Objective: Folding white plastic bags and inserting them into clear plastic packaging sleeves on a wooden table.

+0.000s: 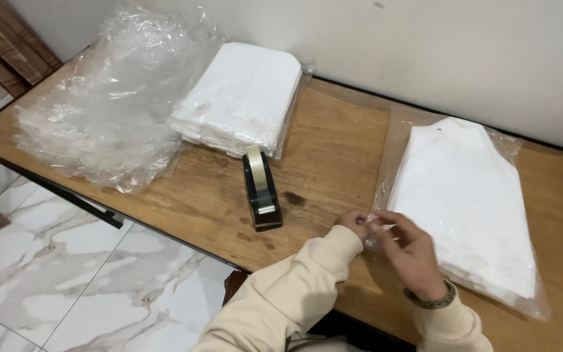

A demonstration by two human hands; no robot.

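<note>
Lower centre of the frame, I see my left hand (353, 223) and right hand (406, 251), fingers pinched shut on the clear bag (464, 202) corner on the bench (333, 156). Slippery film may slide free or crease crooked.

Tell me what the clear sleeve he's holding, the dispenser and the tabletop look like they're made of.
Sleeve: thin clear plastic film, glossy; it wrinkles and catches glare. The left hand and right hand pinch its near corner. Tape dispenser: probably hard black plastic, holding a pale tape roll. Table: wood or wood veneer, brown, visible grain, dark stains.
</note>
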